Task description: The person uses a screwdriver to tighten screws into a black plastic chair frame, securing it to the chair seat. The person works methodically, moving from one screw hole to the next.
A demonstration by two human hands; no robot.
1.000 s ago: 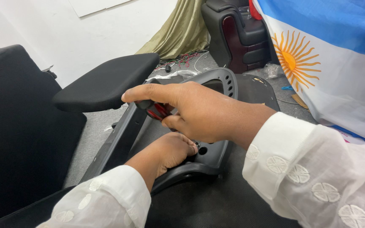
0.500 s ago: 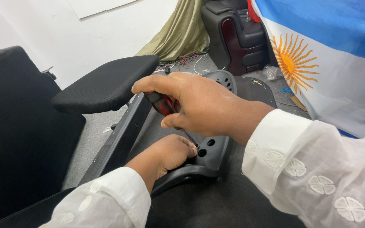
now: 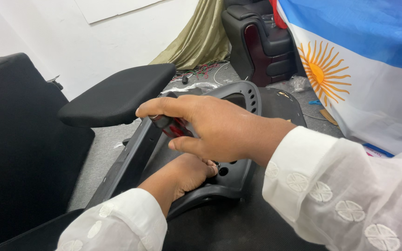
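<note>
- The screwdriver [image 3: 172, 126], with a red and black handle, sits over the black plastic armrest frame [image 3: 231, 179]; its tip is hidden behind the hands, near the frame's row of holes.
- The right hand [image 3: 215, 128] wraps the handle: fingers curled and pressed together around it, index finger stretched forward along the top, thumb underneath.
- The left hand [image 3: 187, 174] lies below, against the lower curve of the frame. Its fingers are bunched at a hole beside the tool tip; whether they pinch a screw cannot be told.
- The frame's upright bar [image 3: 131, 162] carries the padded armrest [image 3: 117, 95], which juts out to the left above the floor.
- The frame rests on a black seat [image 3: 238, 227]. A black chair back [image 3: 19, 139] stands to the left.
- Further out: a dark armchair [image 3: 257, 42], loose wires [image 3: 201, 72] on the floor, an olive cloth [image 3: 201, 39], and a blue-and-white flag with a sun [image 3: 350, 74] at right.
- Risk: the tip could slip off the fastener and strike the left fingers, which lie just beside it.
- Risk: the frame appears held only by hand on a soft seat; downward pressure could make it rock and tilt the tool off line.
- Risk: a loose screw could drop into the seat gap or onto the cluttered floor.
</note>
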